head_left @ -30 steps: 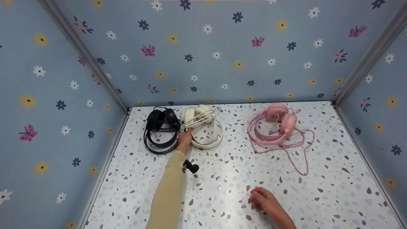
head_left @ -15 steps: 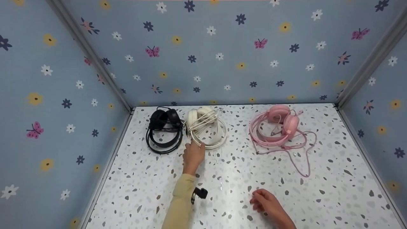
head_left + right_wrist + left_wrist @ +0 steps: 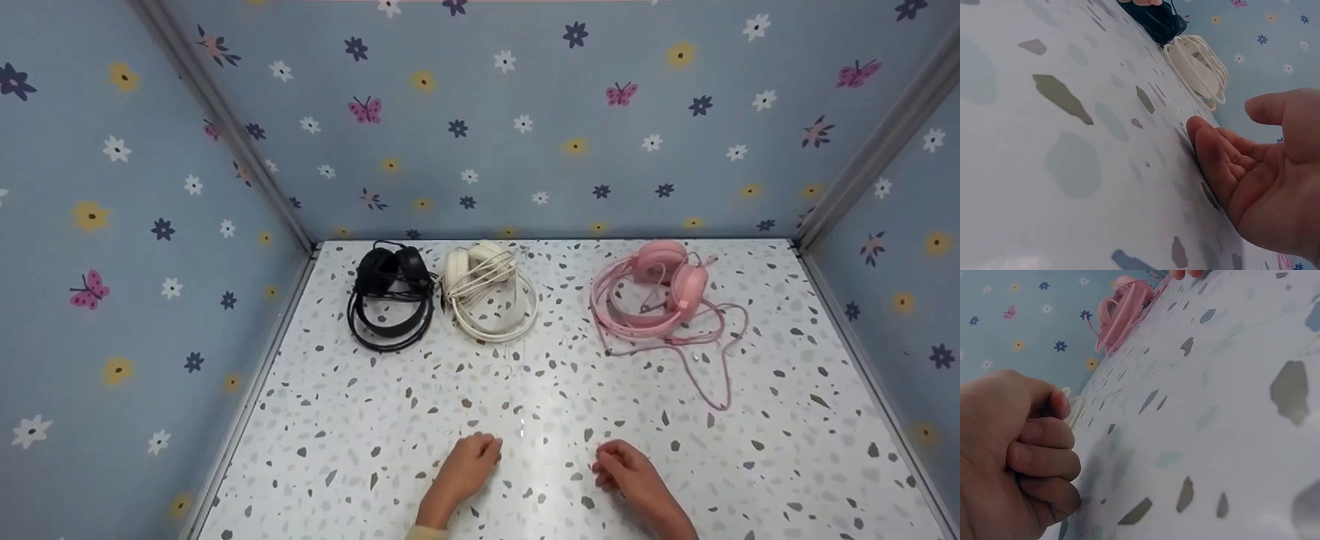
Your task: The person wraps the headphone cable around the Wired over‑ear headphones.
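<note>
In the head view's middle, white headphones (image 3: 457, 271) are lying on the counter (image 3: 540, 405), pink headphones (image 3: 689, 289) right of them. Left grip (image 3: 465, 469) is resting narrow, right grip (image 3: 631, 476) looser; neither is holding anything. Probably light, both headsets are suiting a headband hold, clear of soft cables (image 3: 484, 276).
</note>
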A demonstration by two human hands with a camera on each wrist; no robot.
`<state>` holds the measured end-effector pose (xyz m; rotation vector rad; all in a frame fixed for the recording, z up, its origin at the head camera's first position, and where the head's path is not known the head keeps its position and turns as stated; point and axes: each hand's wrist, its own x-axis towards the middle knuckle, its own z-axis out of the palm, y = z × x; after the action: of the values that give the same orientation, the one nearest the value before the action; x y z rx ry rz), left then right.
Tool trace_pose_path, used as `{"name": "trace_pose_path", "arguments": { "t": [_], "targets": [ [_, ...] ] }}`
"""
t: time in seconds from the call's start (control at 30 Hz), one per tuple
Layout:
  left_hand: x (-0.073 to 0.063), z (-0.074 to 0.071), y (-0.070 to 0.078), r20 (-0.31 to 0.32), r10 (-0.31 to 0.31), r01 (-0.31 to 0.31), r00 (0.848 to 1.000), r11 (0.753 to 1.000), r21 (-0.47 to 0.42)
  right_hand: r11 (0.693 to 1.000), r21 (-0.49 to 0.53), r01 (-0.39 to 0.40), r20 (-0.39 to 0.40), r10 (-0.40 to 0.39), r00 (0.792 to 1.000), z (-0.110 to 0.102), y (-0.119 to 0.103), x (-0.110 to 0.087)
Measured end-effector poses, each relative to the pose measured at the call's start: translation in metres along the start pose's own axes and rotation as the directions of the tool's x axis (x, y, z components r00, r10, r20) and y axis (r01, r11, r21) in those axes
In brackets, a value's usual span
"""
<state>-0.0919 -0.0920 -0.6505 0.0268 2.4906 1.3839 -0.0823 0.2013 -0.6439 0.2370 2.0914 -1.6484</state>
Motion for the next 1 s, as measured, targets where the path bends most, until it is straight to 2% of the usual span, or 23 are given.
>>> {"name": "trace_pose_path", "arguments": {
  "t": [0.1, 0.33, 0.47, 0.57, 0.67, 0.73, 0.8, 0.87, 0.93, 1.0],
  "targets": [
    [-0.011, 0.003, 0.002, 0.059, -0.01, 0.01, 0.998, 1.0, -0.003, 1.0, -0.019, 0.015, 0.015, -0.014, 1.0, -0.002, -0.001, 0.0],
    [-0.024, 0.025, 0.014, 0.16, 0.064, -0.076, 0.985, 0.995, 0.069, 0.999, -0.037, 0.019, -0.016, -0.02, 1.0, -0.003, -0.003, 0.002],
    [-0.025, 0.032, 0.014, 0.155, 0.117, -0.136, 0.981, 0.983, 0.12, 0.997, -0.078, 0.004, -0.061, -0.009, 0.998, 0.004, -0.005, 0.004],
    [-0.027, 0.033, 0.011, 0.145, 0.129, -0.152, 0.981, 0.975, 0.16, 0.994, -0.107, -0.011, -0.069, 0.004, 0.998, 0.011, -0.007, 0.003],
    [-0.029, 0.032, 0.008, 0.147, 0.107, -0.133, 0.983, 0.976, 0.175, 0.989, -0.151, 0.005, -0.038, -0.011, 0.999, 0.014, -0.01, 0.003],
    [-0.027, 0.032, 0.01, 0.151, 0.088, -0.114, 0.985, 0.979, 0.17, 0.979, -0.197, 0.055, -0.014, -0.059, 0.998, 0.012, -0.015, 0.005],
    [-0.025, 0.032, 0.012, 0.164, 0.062, -0.089, 0.985, 0.983, 0.163, 0.957, -0.266, 0.118, -0.01, -0.125, 0.992, 0.006, -0.023, 0.008],
    [-0.023, 0.032, 0.014, 0.183, 0.031, -0.06, 0.983, 0.986, 0.155, 0.917, -0.348, 0.197, -0.037, -0.223, 0.974, -0.002, -0.032, 0.014],
    [-0.022, 0.033, 0.015, 0.204, -0.001, -0.03, 0.979, 0.989, 0.145, 0.855, -0.444, 0.267, -0.087, -0.338, 0.937, -0.013, -0.043, 0.022],
    [-0.022, 0.033, 0.015, 0.211, -0.024, -0.005, 0.977, 0.991, 0.134, 0.781, -0.536, 0.321, -0.14, -0.457, 0.879, -0.025, -0.056, 0.035]
  ]
}}
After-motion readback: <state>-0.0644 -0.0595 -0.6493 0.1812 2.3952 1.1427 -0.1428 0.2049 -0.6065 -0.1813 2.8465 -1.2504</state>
